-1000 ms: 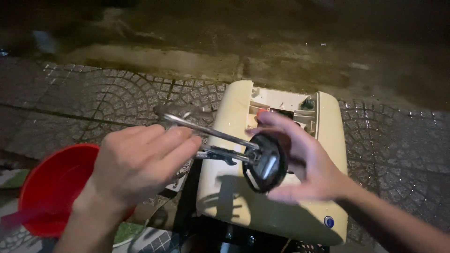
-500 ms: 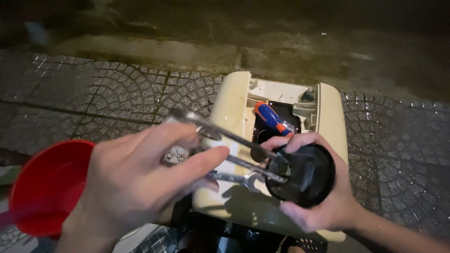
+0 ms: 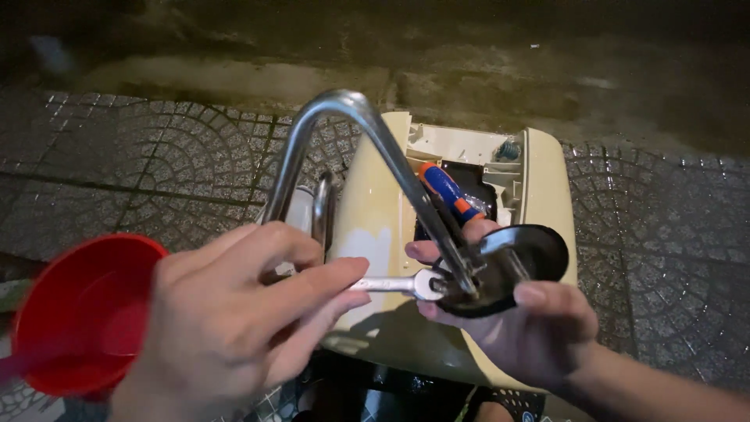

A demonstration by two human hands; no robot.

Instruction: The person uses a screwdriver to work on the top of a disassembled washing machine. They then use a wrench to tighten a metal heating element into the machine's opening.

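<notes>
My left hand [image 3: 234, 320] grips a small silver wrench [image 3: 394, 284] whose jaw sits at the base of a bent metal tube element [image 3: 344, 148]. That looped tube rises from a round black flange [image 3: 512, 266], which my right hand [image 3: 523, 328] holds from below with thumb on its rim. Both hands hover over a cream-coloured appliance casing [image 3: 375, 219] lying on the pavement. A screwdriver with a blue and orange handle [image 3: 449, 191] rests inside the casing's open compartment.
A red plastic basin [image 3: 78, 312] stands at the lower left on patterned paving stones [image 3: 141, 156]. Wet dark ground [image 3: 469, 47] stretches beyond the casing. More paving lies to the right [image 3: 664, 234].
The element has been tilted up so its metal loop now points toward the camera. My left hand now holds the wrench against the flange; my right hand has shifted under the flange.
</notes>
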